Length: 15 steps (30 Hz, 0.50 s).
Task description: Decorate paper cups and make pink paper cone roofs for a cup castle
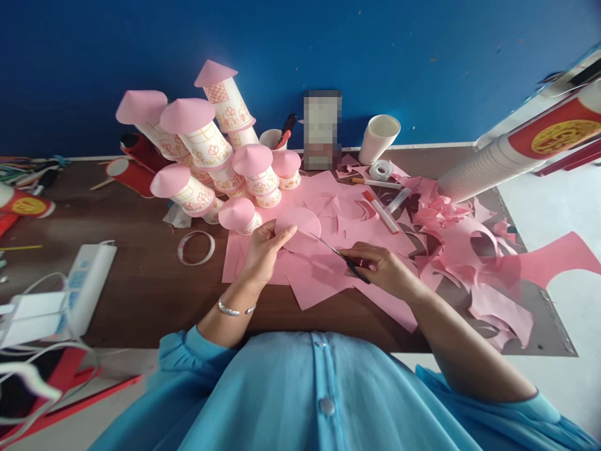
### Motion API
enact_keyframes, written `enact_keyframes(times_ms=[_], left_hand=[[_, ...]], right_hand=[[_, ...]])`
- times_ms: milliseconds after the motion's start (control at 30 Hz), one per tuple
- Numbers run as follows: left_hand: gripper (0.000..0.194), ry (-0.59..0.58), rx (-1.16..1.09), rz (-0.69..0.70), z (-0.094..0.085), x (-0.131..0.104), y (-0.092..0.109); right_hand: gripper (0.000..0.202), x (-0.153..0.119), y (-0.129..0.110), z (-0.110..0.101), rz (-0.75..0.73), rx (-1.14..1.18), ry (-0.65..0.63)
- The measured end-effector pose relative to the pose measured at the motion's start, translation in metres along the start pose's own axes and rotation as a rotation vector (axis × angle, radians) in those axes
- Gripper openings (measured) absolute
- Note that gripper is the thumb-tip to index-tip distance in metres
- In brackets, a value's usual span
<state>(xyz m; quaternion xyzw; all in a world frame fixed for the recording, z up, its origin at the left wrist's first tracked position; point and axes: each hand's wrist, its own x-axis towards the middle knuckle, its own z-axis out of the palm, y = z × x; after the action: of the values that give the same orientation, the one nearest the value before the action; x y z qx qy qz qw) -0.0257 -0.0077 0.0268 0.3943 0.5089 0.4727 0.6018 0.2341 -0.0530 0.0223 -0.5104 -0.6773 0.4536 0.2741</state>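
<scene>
Between its thumb and fingers my left hand (267, 248) pinches the edge of a round pink paper disc (300, 227). My right hand (375, 266) is closed on black-handled scissors (353, 265), whose thin blades point up and left to the disc's right edge. Whether the blades touch the paper is too small to tell. Under both hands lie overlapping pink paper sheets (307, 288). Just beyond my left hand is a small paper cup with a pink cone roof (236, 214).
Decorated cup towers (206, 147) stand at the back left. Tape (196, 248) lies left of my left hand. Pink scraps (500, 304), markers (380, 212) and a long stack of cups (493, 166) are on the right. A power strip (91, 288) lies far left.
</scene>
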Motion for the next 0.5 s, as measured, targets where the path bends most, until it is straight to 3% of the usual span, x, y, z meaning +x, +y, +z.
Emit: enact_keyframes(times_ms=[133,267,500], left_hand=[[0.031,0.003,-0.057,-0.042,-0.001,0.0,0.002],[0.031,-0.007,-0.069,-0.052,-0.001,0.0,0.002],[0.033,-0.017,-0.053,-0.003,-0.001,-0.002,0.001]], right_hand=[[0.031,-0.01,-0.003,-0.016,-0.08,-0.461,0.134],[0.031,-0.018,0.002,-0.031,-0.052,-0.931,0.282],[0.023,-0.024,0.015,-0.044,-0.035,-1.141,0.302]])
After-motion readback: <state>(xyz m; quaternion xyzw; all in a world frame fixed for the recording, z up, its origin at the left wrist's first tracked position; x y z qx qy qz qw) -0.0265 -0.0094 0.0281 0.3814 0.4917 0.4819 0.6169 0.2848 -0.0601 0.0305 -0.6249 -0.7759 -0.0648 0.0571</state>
